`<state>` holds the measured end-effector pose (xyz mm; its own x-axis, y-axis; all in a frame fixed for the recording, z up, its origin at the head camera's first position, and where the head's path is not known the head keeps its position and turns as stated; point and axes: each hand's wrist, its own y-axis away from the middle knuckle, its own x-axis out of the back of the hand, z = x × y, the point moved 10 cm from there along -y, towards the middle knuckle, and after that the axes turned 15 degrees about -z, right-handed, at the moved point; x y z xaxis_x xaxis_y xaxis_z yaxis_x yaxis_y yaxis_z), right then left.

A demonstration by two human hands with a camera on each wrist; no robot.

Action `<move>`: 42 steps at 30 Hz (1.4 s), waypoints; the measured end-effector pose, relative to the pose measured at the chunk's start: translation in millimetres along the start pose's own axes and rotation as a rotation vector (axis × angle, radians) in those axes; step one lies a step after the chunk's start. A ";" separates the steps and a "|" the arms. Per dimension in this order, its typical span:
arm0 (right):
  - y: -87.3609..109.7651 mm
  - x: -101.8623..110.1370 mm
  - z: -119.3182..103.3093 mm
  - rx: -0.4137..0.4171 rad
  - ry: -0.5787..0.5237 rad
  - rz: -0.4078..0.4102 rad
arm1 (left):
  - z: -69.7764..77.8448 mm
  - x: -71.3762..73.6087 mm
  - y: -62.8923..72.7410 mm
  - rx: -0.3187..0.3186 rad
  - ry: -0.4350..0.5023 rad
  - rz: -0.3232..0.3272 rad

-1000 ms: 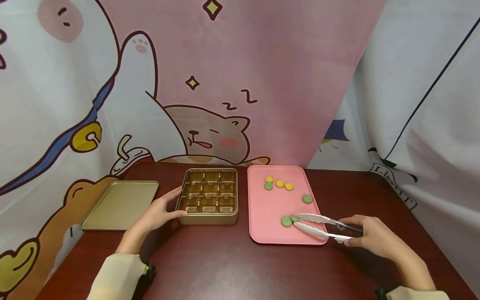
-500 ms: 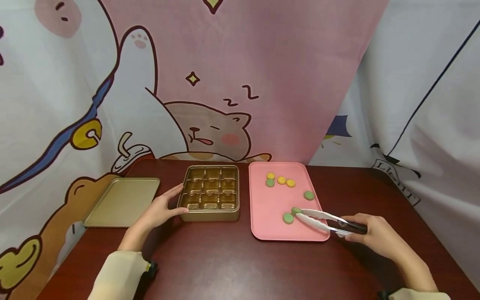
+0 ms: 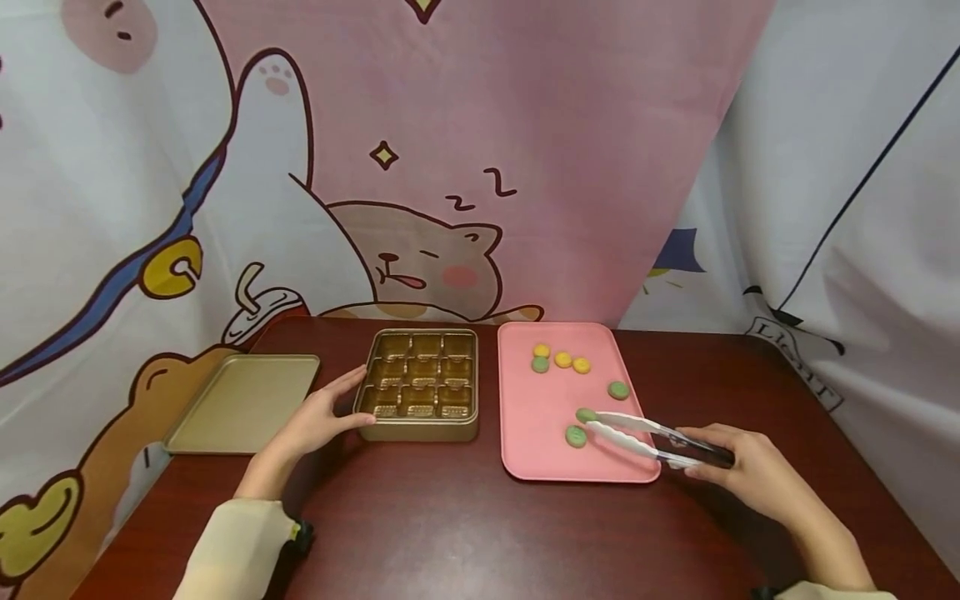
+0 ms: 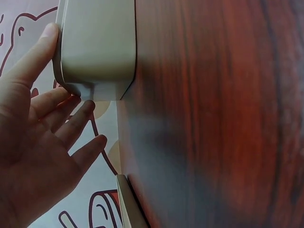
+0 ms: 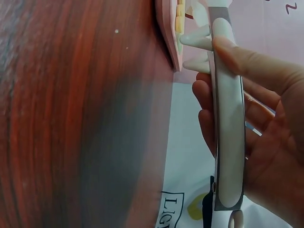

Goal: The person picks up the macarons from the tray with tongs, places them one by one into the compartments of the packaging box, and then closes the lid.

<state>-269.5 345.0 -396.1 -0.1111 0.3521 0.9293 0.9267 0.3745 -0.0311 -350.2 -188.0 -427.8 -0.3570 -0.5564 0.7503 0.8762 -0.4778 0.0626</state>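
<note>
My left hand (image 3: pixel 313 425) touches the left side of a gold square tin (image 3: pixel 420 432) with thumb and fingertips. A divided insert with several compartments fills the tin. In the left wrist view the fingers of the left hand (image 4: pixel 47 128) are spread, not wrapped round the tin. My right hand (image 3: pixel 750 471) grips metal tongs (image 3: pixel 645 427) by their dark handle. The white tips of the tongs lie around a small round green pastry (image 3: pixel 587 415) on the pink tray (image 3: pixel 532 462). Close in front of it lies another green pastry (image 3: pixel 576 437).
Further back on the tray are yellow pastries (image 3: pixel 562 360) and a green one (image 3: pixel 540 364); one more green pastry (image 3: pixel 618 390) lies near its right edge. A flat gold lid (image 3: pixel 243 404) rests at the table's left. A printed curtain (image 3: pixel 585 167) hangs behind.
The tongs' tips and the green pastry between them have shifted back and slightly left, apart from the front green pastry. My left hand has stayed against the tin.
</note>
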 end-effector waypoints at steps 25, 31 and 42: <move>-18.6 5.3 -44.0 0.121 -0.021 0.064 | -3.4 -2.6 0.5 -0.013 0.025 -0.002; -35.0 -3.3 -56.4 0.093 -0.055 -0.012 | -3.1 -0.7 -0.9 -0.014 0.027 -0.004; -62.4 -20.1 -92.4 0.153 -0.140 -0.028 | -3.0 -2.6 0.2 -0.017 0.023 -0.007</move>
<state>-291.9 235.2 -378.9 -0.1943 0.4516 0.8708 0.8583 0.5081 -0.0720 -350.1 -188.7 -431.6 -0.3709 -0.5683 0.7345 0.8679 -0.4935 0.0564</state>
